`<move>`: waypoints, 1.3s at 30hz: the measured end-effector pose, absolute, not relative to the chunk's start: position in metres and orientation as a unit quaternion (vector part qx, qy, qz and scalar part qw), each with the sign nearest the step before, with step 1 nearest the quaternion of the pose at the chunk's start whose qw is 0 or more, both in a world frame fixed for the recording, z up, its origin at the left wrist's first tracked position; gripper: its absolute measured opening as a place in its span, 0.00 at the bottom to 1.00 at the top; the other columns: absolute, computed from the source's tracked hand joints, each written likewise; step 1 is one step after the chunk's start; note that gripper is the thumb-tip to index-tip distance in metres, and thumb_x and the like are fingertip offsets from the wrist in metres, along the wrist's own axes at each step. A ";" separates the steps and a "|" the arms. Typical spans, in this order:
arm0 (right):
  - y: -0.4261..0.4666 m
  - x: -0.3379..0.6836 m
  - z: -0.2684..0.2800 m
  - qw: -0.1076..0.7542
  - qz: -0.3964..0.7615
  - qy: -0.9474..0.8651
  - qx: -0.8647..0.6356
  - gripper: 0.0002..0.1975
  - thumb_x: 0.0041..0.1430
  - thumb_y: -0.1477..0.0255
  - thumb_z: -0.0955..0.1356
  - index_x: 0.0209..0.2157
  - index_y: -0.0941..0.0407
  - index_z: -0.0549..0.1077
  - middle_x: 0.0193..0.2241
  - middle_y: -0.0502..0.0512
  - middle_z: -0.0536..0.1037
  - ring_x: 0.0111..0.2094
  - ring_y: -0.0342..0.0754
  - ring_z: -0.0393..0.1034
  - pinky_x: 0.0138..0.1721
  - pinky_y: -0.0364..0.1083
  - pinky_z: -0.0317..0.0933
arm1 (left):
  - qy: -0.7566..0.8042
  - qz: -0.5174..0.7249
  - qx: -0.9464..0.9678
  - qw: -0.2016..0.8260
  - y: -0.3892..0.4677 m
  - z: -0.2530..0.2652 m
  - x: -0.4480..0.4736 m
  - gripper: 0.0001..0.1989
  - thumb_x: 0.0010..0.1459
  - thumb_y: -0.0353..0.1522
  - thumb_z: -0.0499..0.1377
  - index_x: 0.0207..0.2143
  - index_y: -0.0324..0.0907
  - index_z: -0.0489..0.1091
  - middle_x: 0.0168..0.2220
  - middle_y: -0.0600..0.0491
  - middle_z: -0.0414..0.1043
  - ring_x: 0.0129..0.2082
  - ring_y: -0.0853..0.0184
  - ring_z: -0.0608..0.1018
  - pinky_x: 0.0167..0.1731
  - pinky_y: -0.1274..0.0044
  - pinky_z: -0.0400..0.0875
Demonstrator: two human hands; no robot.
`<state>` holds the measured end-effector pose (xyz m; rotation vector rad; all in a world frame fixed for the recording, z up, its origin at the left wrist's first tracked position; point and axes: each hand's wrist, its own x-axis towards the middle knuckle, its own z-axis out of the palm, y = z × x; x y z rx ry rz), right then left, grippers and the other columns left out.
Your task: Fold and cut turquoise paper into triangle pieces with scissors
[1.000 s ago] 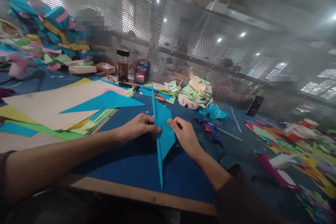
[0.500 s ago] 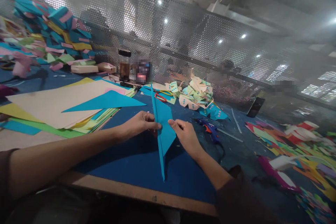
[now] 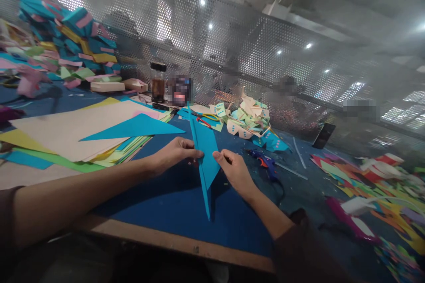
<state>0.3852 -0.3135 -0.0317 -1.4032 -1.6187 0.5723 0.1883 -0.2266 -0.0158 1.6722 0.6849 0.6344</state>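
Between my hands is a folded piece of blue paper [image 3: 206, 143], held up over the blue tabletop, with a long narrow fold along its left side. My left hand [image 3: 177, 154] pinches that folded edge near its middle, the thumb on the near face. At the right edge, my right hand [image 3: 234, 170] grips the paper's side point between thumb and curled fingers. Left of them, a flat blue paper triangle [image 3: 133, 128] lies on a stack of coloured paper sheets [image 3: 63, 130]. Scissors [image 3: 207, 118] with red and yellow handles lie partly behind the held paper.
A blue glue gun [image 3: 265, 162] and glue sticks [image 3: 290, 170] lie to the right, before a heap of folded paper pieces [image 3: 247, 117]. A lidded jar [image 3: 158, 84] stands at the back. A phone [image 3: 323, 135] leans far right, near paper scraps and a magenta power strip [image 3: 352, 221].
The blue paper has tilted slightly, its top shifting left and its lower tip moving up and a little right. Both hands keep their hold.
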 end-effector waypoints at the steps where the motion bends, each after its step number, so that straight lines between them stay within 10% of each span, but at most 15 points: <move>1: -0.314 0.385 -0.031 0.443 0.229 -0.654 -0.568 0.28 0.64 0.47 0.63 0.22 0.54 0.56 0.19 0.44 0.53 0.23 0.42 0.50 0.25 0.44 0.45 | 0.293 0.273 0.713 0.576 -0.226 -0.016 0.188 0.14 0.48 0.39 0.67 0.20 0.39 0.73 0.23 0.50 0.77 0.27 0.66 0.75 0.32 0.74 0.67; 31: -0.311 0.389 -0.035 0.446 0.303 -0.629 -0.560 0.05 0.53 0.72 0.62 0.24 0.54 0.63 0.20 0.45 0.65 0.25 0.44 0.61 0.30 0.44 0.55 | 0.291 0.293 0.698 0.585 -0.220 -0.018 0.187 0.13 0.49 0.38 0.67 0.21 0.38 0.73 0.23 0.50 0.76 0.25 0.66 0.75 0.31 0.73 0.70; 39: -0.313 0.389 -0.024 0.500 0.335 -0.604 -0.523 0.12 0.64 0.64 0.62 0.32 0.55 0.70 0.26 0.48 0.72 0.29 0.46 0.67 0.35 0.46 0.61 | 0.274 0.250 0.704 0.605 -0.214 -0.017 0.183 0.15 0.49 0.39 0.69 0.21 0.39 0.71 0.23 0.53 0.75 0.25 0.67 0.76 0.32 0.74 0.70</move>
